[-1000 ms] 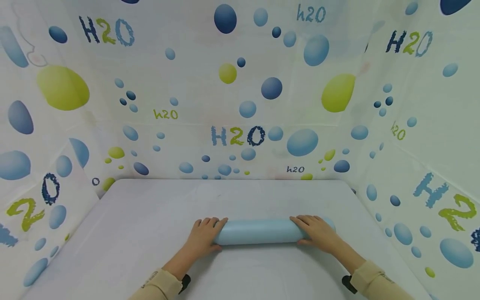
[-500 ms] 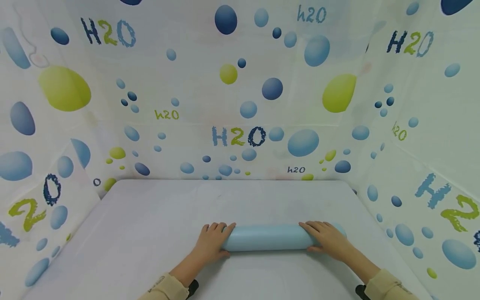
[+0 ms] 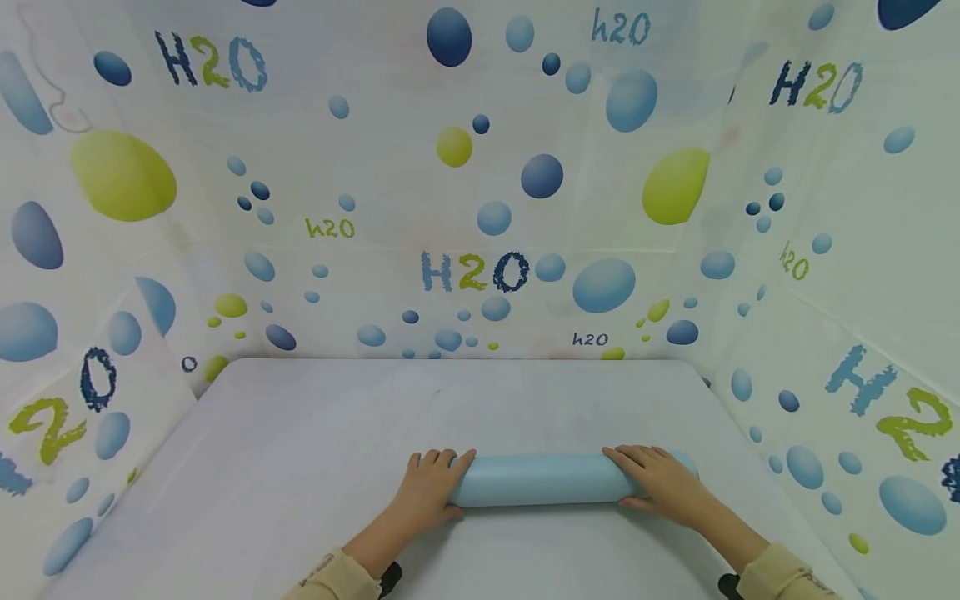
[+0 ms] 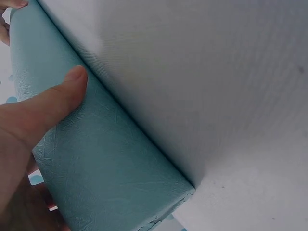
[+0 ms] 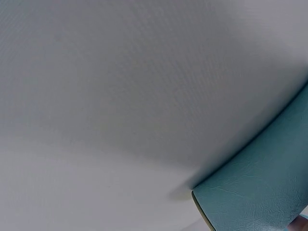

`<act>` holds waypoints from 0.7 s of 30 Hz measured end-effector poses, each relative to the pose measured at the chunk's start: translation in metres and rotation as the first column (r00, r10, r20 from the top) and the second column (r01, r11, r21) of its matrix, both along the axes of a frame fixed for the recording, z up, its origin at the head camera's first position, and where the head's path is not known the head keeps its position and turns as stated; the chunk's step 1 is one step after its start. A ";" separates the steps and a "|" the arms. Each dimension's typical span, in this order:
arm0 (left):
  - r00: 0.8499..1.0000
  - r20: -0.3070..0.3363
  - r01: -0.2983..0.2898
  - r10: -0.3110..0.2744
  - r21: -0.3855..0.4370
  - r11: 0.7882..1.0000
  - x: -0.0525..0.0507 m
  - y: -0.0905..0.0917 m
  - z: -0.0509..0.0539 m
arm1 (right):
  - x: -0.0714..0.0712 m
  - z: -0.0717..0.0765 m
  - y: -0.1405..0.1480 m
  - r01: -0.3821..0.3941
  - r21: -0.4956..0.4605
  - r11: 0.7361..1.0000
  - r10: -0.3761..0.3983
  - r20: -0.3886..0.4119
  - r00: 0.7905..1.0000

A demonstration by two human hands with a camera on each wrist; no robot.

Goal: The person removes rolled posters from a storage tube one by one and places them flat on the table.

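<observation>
On the white table (image 3: 300,450), right of its middle: one light-blue roll (image 3: 543,481), lying crosswise before the person and apparently resting on the surface; its skin is finely creased.
Left hand (image 3: 427,490): clasped about the roll near its left end, the thumb laid on the near side, the fingers bent over the far side.
Right hand (image 3: 663,479): clasped likewise towards the right end, thumb near, fingers over the top; a short length of roll projects beyond it.
Handling of the roll: judged best with both hands at matching height and even pressure, so that neither end swings ahead; a light clasp should suffice, since hard squeezing might crease the seemingly soft cover.
Count at the table: one roll, two hands, one table.
Count at the wrists: two tan sleeves (image 3: 337,575), cut off by the lower border, and two dark wrist pieces (image 3: 392,578), one beneath each wrist.
Wall covering (image 3: 390,167): white, printed with blue and green drops and "H2O" lettering; whether one sheet or several cannot be told.
</observation>
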State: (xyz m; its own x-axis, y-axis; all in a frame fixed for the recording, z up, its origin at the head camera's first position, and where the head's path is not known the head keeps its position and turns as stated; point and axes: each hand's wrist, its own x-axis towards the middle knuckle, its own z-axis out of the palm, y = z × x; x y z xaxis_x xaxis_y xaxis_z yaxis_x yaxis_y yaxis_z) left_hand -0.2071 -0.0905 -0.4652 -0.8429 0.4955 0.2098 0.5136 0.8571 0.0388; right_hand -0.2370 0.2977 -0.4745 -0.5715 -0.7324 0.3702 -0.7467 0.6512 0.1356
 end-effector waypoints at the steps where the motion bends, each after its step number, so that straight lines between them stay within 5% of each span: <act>1: 1.000 0.002 -0.001 0.001 0.005 1.000 0.000 0.000 0.000 | 0.000 0.000 0.000 0.000 0.001 1.000 0.000 0.003 1.000; 21: 1.000 0.023 0.001 -0.003 0.082 0.997 0.004 0.000 0.003 | 0.006 0.008 -0.021 0.073 0.013 0.997 -0.074 0.107 0.991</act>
State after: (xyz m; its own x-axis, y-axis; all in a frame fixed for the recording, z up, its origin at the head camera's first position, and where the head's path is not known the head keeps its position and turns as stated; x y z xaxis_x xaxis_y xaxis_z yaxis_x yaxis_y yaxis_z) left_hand -0.2031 -0.0901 -0.4627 -0.8473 0.4787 0.2301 0.5131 0.8497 0.1213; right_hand -0.2307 0.2764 -0.4662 -0.6599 -0.6901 0.2970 -0.7076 0.7038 0.0630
